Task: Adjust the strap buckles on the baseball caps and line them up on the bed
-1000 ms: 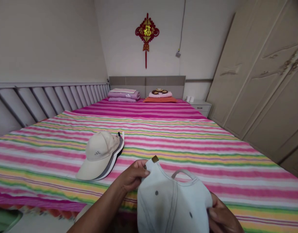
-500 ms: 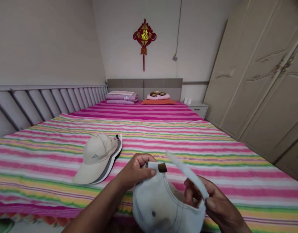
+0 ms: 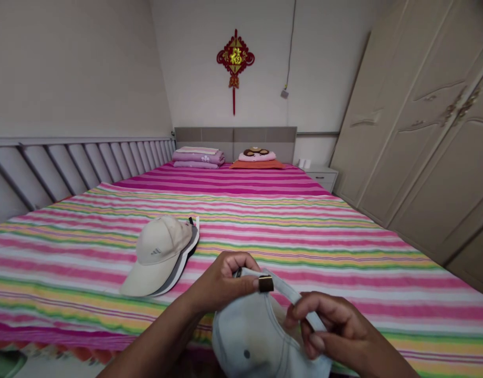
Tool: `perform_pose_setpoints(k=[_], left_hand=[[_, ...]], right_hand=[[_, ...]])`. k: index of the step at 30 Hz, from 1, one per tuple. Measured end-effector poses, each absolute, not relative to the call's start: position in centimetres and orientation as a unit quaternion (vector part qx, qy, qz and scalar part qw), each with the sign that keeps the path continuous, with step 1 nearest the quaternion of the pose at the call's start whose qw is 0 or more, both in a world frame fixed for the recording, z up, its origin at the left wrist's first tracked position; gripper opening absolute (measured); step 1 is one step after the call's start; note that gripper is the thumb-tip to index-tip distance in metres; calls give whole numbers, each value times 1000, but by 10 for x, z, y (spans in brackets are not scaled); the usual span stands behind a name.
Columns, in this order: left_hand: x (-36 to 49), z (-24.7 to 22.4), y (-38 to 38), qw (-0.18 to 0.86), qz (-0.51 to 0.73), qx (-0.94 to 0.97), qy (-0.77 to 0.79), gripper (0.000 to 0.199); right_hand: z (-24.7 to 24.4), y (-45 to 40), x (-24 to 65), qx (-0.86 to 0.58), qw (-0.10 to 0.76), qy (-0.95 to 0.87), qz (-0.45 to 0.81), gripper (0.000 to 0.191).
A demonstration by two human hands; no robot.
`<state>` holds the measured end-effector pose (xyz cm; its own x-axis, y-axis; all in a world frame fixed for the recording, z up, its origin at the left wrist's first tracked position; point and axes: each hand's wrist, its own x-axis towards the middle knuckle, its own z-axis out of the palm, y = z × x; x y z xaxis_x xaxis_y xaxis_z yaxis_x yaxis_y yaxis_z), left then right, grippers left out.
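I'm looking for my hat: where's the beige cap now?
In the head view, the beige baseball cap lies atop other caps on the striped bedspread, left of the person's left hand.

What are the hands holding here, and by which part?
A pale cap, held at its back: the left hand grips the edge of the opening beside the metal buckle, and the right hand holds the fabric strap.

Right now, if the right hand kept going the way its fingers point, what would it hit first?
The right hand would meet the strap of the white cap first; they seem to be touching already, though depth is hard to judge here.
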<state>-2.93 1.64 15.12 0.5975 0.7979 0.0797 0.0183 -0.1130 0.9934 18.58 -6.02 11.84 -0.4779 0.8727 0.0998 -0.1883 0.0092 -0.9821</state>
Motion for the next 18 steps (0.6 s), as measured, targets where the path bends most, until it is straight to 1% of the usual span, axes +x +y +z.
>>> perform_pose_setpoints(k=[1,4,8,10,12,15,18], left_hand=[[-30,153,16,594,327,671,299,21],[-30,158,14,633,328,650,265,19],[-28,161,10,758,338,520,204,26],[-25,158,8,802,338,457,182,29],[-21,151,7,824,334,424,173,28],[-15,136,7,831,338,406,176,24],[-12,123,10,828,350,392,197,24]], right_hand=[[119,-60,185,-296,434,-570,631,22],[122,-58,184,-280,486,-536,630,38],[132,-55,183,-262,523,-493,644,46],[136,-55,182,-239,516,-476,671,44],[135,-56,180,-216,491,-463,706,37],[129,-57,176,-225,456,-444,738,24],[120,-56,172,-264,456,-429,734,19]])
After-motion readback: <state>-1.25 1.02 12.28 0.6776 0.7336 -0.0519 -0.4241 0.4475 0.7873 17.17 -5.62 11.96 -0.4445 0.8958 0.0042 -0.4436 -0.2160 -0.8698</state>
